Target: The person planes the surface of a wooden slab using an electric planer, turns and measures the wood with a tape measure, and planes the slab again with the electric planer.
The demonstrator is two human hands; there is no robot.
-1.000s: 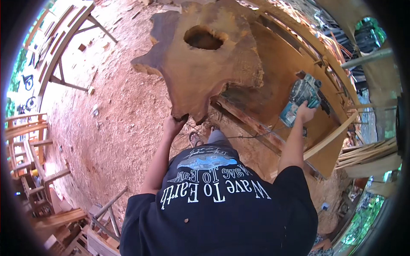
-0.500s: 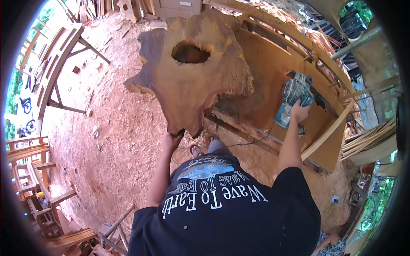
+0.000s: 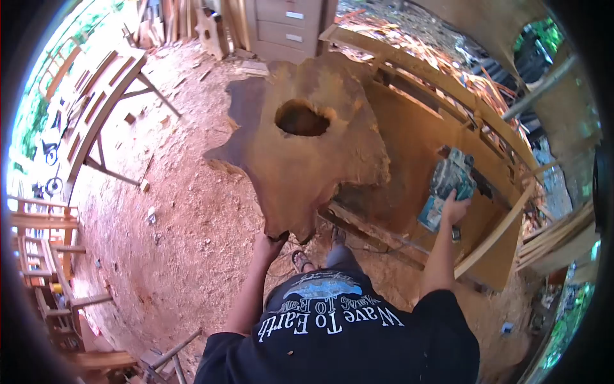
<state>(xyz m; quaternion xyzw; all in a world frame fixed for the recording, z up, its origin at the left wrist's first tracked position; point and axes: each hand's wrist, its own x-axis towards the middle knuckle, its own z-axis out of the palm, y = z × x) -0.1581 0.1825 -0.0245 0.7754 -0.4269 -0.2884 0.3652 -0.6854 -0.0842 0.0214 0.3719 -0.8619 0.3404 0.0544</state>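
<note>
A thick, irregular wooden slab [image 3: 288, 169] with jagged edges and an oval hole lies partly over a brown wooden work surface [image 3: 409, 137]. My left hand [image 3: 271, 243] is closed around the slab's narrow near end, its fingertips hidden beneath the edge. To the right, a teal belt sander [image 3: 440, 185] rests on the brown surface, apart from the slab. My right hand [image 3: 455, 208] is wrapped around the sander's handle.
A long curved wooden rail [image 3: 441, 83] borders the work surface at the back. Drawers [image 3: 281, 29] stand behind the slab. On the left are a slatted wooden frame [image 3: 105, 105] on legs and stacked chair-like frames [image 3: 48, 256]. Wood shavings cover the ground [image 3: 173, 237].
The camera has tilted up, so everything sits lower in view and more of the drawers shows. Both hands keep their holds; slab and sander look unmoved relative to each other.
</note>
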